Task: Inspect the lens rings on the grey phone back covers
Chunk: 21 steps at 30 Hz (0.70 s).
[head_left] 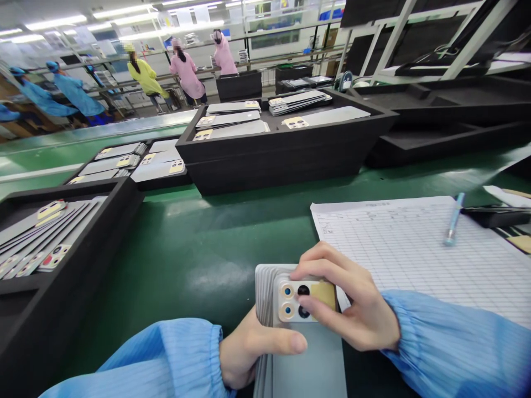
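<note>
My left hand (261, 348) is closed around a stack of grey phone back covers (309, 359), its thumb lying across the top one. The covers are slightly fanned toward the left. On the top cover sits a camera plate (291, 319) with round lens openings and a yellowish film piece (323, 294) at its right. My right hand (350, 298) bends over that plate, thumb on the lens area and index finger at the upper edge. Its fingers are apart around the plate's corner; whether they pinch anything small is not visible.
Black trays (282, 149) of phone covers stand ahead, with another tray (103, 232) at the left. A printed form (385, 237) with a pen (454, 221) lies at the right on the green table (199, 249). Several people in coloured coats work in the background.
</note>
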Available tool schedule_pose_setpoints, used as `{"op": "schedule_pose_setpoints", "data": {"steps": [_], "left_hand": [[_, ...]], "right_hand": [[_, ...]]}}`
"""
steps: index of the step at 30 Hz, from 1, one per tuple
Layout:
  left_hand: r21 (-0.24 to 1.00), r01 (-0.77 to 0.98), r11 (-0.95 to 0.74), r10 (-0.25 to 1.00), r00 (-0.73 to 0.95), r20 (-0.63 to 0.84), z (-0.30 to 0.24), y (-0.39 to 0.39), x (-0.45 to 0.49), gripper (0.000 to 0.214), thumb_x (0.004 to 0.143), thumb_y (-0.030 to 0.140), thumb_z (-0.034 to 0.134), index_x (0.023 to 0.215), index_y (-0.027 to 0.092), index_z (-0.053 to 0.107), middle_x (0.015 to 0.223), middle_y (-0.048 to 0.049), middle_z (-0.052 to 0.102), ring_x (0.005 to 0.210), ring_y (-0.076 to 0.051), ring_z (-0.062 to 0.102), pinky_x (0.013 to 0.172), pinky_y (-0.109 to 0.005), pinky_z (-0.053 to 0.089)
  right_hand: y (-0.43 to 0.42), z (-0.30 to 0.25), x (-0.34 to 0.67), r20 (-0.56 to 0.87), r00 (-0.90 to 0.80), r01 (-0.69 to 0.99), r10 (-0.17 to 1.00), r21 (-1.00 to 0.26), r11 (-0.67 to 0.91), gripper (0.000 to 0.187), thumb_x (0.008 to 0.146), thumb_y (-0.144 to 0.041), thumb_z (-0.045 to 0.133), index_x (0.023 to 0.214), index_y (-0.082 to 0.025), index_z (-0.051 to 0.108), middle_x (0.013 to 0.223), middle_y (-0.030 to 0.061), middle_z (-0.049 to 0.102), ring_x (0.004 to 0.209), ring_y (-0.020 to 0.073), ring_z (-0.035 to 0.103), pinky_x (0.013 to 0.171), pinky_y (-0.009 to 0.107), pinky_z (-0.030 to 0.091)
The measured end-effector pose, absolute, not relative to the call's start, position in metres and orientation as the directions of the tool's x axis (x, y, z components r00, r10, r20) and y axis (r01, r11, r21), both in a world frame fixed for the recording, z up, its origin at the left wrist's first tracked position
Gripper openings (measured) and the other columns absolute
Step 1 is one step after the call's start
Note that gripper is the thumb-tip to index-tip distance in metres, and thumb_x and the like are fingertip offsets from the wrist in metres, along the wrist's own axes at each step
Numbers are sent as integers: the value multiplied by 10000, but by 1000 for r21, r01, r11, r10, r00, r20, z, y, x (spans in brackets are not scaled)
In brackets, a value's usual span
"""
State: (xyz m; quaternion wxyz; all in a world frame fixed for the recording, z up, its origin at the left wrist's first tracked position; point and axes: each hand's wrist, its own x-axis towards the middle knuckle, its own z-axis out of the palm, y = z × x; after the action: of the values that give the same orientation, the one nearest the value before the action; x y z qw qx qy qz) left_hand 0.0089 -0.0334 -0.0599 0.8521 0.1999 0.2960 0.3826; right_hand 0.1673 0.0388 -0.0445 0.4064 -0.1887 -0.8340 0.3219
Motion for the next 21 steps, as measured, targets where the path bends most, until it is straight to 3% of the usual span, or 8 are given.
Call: {"op": "schedule_pose_setpoints", "data": {"steps": [4,9,13,17,21], "left_hand": [[563,-505,654,752,519,-407,-58,-32,9,361,637,125,629,994,161,596,835,-59,659,798,-199,616,682,-277,445],[586,-447,676,730,516,-449,-57,-29,10,337,617,102,634,950,150,622,788,-46,664,711,-161,616,675,-261,446],[562,-448,695,715,517,-472,-58,-30,10,337,606,98,624,940,138,625,746,-47,665,668,-158,607,654,-265,451],[493,-526,693,719,460,-521,-59,-32,8,312,617,126,604,928,127,619,726,-58,666,646,-157,603,630,-264,455],[431,-620,656,736,401,-544,-60,-32,8,240,640,155,581,873,114,623,719,-74,669,630,-164,612,638,-284,456]], "right_hand": [[38,-43,166,505,-568,88,650,-747,659,180,734,-99,530,905,-145,554,807,52,514,688,142,511,565,273,448],[40,-42,164,404,-556,141,727,-816,561,32,767,-143,523,776,-154,552,706,15,501,601,112,483,533,253,417],[41,-42,164,391,-537,161,748,-823,545,75,810,-139,472,798,-164,542,668,4,502,585,110,474,524,248,412],[39,-43,166,574,-478,151,665,-692,706,148,761,-56,488,842,-161,554,778,34,500,672,127,497,553,255,435],[38,-47,167,653,-571,101,498,-546,831,195,685,-64,537,861,-143,565,855,69,492,763,173,482,625,319,452]]}}
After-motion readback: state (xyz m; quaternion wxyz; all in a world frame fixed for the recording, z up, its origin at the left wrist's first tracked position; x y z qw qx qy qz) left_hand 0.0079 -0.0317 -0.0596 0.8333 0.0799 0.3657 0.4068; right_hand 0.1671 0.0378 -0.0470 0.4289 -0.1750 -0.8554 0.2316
